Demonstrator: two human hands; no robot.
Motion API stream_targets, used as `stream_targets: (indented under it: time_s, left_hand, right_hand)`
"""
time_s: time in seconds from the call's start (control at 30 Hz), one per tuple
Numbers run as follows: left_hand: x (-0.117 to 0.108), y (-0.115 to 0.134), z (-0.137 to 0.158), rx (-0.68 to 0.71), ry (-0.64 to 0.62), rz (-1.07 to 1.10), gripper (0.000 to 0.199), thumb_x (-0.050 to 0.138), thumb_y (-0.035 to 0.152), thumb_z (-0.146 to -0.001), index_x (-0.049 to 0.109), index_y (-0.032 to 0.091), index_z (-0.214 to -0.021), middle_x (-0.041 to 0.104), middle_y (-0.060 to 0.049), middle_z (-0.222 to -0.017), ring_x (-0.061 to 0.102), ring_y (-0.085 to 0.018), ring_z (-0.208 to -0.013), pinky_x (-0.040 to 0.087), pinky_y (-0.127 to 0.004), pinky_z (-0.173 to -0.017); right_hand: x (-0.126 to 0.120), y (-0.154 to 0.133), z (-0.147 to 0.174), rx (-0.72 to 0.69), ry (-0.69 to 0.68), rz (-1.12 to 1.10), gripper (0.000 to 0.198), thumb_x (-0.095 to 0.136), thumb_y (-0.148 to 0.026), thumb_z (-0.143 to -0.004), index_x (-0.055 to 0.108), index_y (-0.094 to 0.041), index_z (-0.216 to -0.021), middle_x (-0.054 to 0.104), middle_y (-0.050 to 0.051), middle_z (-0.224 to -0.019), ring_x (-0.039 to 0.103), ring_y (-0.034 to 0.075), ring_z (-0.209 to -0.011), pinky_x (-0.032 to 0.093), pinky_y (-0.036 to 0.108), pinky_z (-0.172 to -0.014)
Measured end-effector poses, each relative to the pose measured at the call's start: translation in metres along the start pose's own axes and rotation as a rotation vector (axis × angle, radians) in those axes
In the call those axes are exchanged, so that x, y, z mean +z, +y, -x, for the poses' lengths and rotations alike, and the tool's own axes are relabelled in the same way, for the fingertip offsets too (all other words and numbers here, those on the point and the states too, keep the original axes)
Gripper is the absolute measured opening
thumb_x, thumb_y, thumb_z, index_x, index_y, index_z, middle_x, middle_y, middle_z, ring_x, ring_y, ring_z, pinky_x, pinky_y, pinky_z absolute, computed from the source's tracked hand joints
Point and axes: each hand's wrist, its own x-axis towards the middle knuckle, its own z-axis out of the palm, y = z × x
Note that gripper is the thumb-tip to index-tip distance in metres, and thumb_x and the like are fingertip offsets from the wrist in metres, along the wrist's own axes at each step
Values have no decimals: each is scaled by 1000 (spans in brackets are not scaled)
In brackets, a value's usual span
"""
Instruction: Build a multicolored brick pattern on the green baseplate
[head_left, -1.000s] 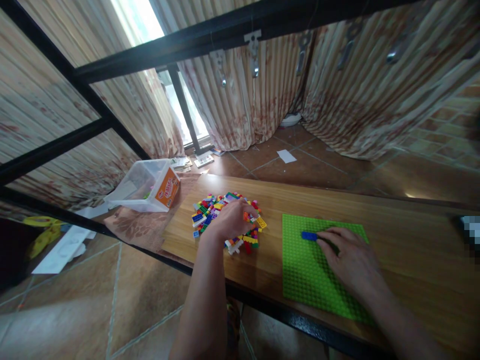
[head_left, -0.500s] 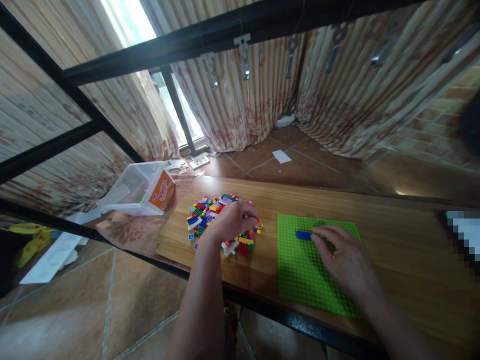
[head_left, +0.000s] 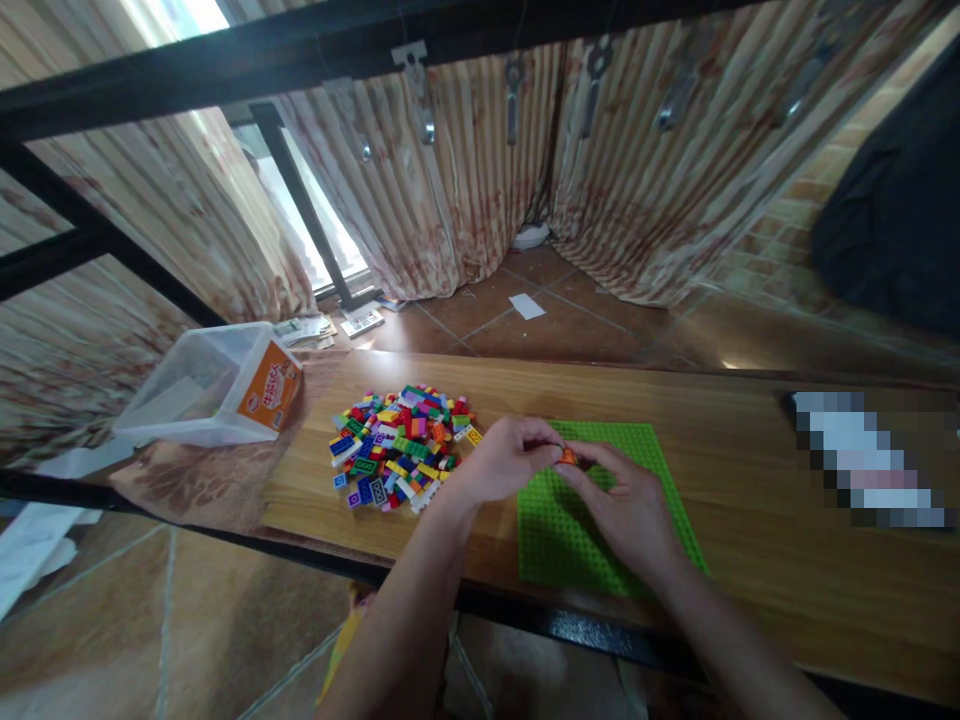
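Note:
A small orange toy brick (head_left: 568, 456) is pinched between the fingertips of both hands, above the back left part of the green studded baseplate (head_left: 541, 545). My left hand (head_left: 510, 462) is closed and reaches the brick from the left. From the right, my right hand (head_left: 630, 500) grips it between thumb and fingers, over the baseplate. Fingers cover much of the brick, so its full shape is hidden. No blue brick shows on the plate; the hands block part of the view there. To the left lies a heap of mixed coloured bricks (head_left: 409, 450).
The wooden bench (head_left: 750, 520) has a dark front edge. At its left end a clear plastic box (head_left: 187, 400) with an orange label lies on a brown cloth (head_left: 202, 490). A blurred-out flat object (head_left: 862, 460) lies at the right. A dark metal bar (head_left: 300, 75) crosses above.
My left hand has left the brick heap and moved right to meet my right hand. An orange brick now shows between them. The blue brick by my right hand is no longer visible.

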Motion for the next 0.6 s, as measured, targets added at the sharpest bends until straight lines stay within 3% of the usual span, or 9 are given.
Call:
stream_targets:
  time_s: [0.2,0.43,0.6]
  left_hand:
    - [0,-2,1,-56,-26,70,18,56,26,-83,68,11,-83,58,2,-68,47,-9,-60,37,-20,-58]
    - [-20,6,9,-165,57,-629,19,52,15,-80,70,15,-73,65,-2,-67,55,-13,-62,40,-23,-60]
    - [-34,13,18,-316,73,-855,20,53,12,-75,73,16,-76,72,-8,-77,65,-19,-73,48,-26,-67]
  right_hand:
    - [-5,0,2,31,-34,-45,28,64,-47,-85,73,-25,-99,74,3,-96,68,20,-88,52,36,-84]
    - [-7,8,2,70,9,70,36,61,-51,-85,72,-24,-107,75,6,-105,70,23,-94,53,39,-87]
    - [-6,6,3,74,9,130,36,59,-53,-85,72,-25,-105,75,5,-105,71,23,-92,54,39,-86]
